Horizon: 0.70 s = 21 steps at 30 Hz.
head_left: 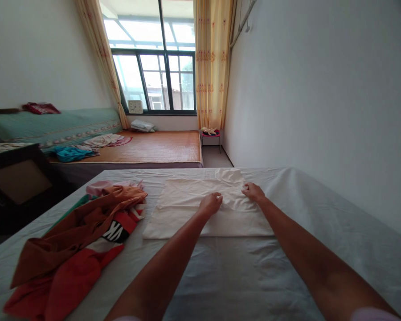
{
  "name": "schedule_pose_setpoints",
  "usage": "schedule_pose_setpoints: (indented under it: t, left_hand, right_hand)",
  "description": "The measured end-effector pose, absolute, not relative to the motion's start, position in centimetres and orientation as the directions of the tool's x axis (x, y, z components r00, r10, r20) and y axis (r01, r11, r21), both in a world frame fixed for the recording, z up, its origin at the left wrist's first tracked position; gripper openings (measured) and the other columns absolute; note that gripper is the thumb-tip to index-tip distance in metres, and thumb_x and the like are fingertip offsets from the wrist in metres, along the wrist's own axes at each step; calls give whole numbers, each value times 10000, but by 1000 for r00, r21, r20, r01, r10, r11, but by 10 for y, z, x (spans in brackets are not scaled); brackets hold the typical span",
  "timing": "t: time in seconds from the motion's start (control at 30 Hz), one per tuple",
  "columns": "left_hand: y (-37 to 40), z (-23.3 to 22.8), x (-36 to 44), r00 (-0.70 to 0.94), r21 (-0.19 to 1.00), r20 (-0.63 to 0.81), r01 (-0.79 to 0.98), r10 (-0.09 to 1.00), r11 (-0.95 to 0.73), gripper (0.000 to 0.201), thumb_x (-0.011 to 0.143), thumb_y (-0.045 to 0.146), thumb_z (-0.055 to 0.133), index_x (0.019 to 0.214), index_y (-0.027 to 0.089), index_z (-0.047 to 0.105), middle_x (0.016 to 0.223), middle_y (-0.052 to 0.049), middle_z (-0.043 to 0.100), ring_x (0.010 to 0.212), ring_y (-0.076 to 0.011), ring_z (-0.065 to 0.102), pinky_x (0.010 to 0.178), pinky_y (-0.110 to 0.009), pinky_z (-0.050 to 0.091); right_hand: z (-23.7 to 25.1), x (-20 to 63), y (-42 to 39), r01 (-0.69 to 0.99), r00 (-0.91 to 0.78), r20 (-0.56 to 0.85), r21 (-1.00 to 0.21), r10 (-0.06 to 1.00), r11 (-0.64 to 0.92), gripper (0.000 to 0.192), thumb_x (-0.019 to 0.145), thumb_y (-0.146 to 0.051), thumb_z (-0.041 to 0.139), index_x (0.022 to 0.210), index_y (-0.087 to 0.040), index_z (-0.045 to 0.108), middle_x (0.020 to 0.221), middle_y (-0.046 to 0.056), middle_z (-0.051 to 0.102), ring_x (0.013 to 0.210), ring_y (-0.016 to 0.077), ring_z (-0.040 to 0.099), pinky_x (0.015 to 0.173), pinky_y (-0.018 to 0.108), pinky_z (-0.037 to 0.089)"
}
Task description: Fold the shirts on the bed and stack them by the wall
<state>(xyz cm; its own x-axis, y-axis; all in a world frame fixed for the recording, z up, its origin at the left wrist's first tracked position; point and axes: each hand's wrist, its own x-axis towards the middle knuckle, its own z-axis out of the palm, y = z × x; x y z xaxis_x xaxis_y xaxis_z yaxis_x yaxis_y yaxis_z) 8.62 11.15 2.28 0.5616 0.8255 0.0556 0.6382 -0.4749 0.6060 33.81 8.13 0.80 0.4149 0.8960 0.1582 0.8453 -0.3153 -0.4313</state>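
A white garment (180, 200) lies spread flat in front of me on the pale sheet, with a bunched part at its far right edge. My left hand (211, 203) is over the middle of it, fingers pinched on the white cloth. Near the garment's right end, my right hand (253, 191) is closed on the cloth too, beside the bunched part. Small creases run through the cloth between the two hands. The garment's exact kind is hard to make out.
Left of the garment lies a heap of red, brown and pink clothes (83, 240). The light grey sheet (240, 276) covers the surface. Beyond stand a bed with a brown mat (160, 145), a dark cabinet (20, 183) and a small pink stool (211, 133). A wall (321, 98) rises on the right.
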Motion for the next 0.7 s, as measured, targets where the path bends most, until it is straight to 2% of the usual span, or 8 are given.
schedule_pose_setpoints:
  t: [0.17,0.27,0.33,0.4,0.47,0.53,0.63,0.7]
  left_hand:
    - [117,16,98,489,628,77,653,869,-424,471,797,224,558,1266,178,553,1028,-87,698,980,-225,616,805,-293,453]
    - [116,17,100,473,659,110,624,874,-420,589,773,141,552,1353,178,450,974,-62,701,917,-189,624,796,-278,455]
    - [114,18,98,470,697,165,567,867,-440,631,770,124,558,1381,167,406,930,-49,694,858,-163,623,787,-267,460]
    - [112,16,93,497,707,252,491,830,-509,548,771,114,559,1312,175,497,906,-35,677,822,-144,612,792,-259,464]
    - [109,12,85,548,668,350,423,760,-612,350,783,109,548,1104,199,656,910,-29,657,851,-139,597,828,-259,458]
    - [105,6,77,601,606,412,380,684,-699,235,797,109,544,903,220,722,927,-27,643,910,-148,577,867,-268,448]
    - [98,-2,70,657,535,423,376,625,-757,230,800,101,555,833,245,731,924,-19,637,938,-166,554,875,-287,454]
    - [92,-2,68,657,501,447,378,607,-778,261,791,71,546,860,245,728,933,-23,634,943,-174,543,874,-294,458]
  right_hand:
    - [15,338,81,807,410,196,-533,891,-254,286,737,-388,571,920,-228,722,890,77,725,836,239,657,754,317,477]
    - [24,338,73,773,410,237,-603,881,-197,293,769,-380,514,942,-228,694,934,68,711,872,222,644,775,318,481]
    - [29,338,61,744,405,242,-648,882,-164,308,801,-373,452,952,-215,669,952,65,698,831,197,647,733,308,496]
    - [31,338,44,648,379,227,-757,897,-82,304,811,-381,431,935,-200,641,931,58,684,757,172,647,683,295,507]
    - [30,340,24,477,325,208,-878,923,30,245,778,-387,499,879,-192,609,865,36,671,720,155,637,685,288,509]
    - [25,344,4,347,258,174,-935,950,77,180,719,-342,579,813,-188,586,802,13,661,716,148,624,702,279,500]
    - [15,351,-18,453,200,87,-891,976,-13,81,682,-243,550,704,-179,593,769,16,674,707,152,611,672,259,479]
    - [11,354,-23,638,274,126,-766,953,-82,123,675,-193,495,672,-181,617,745,23,679,695,165,608,674,269,467]
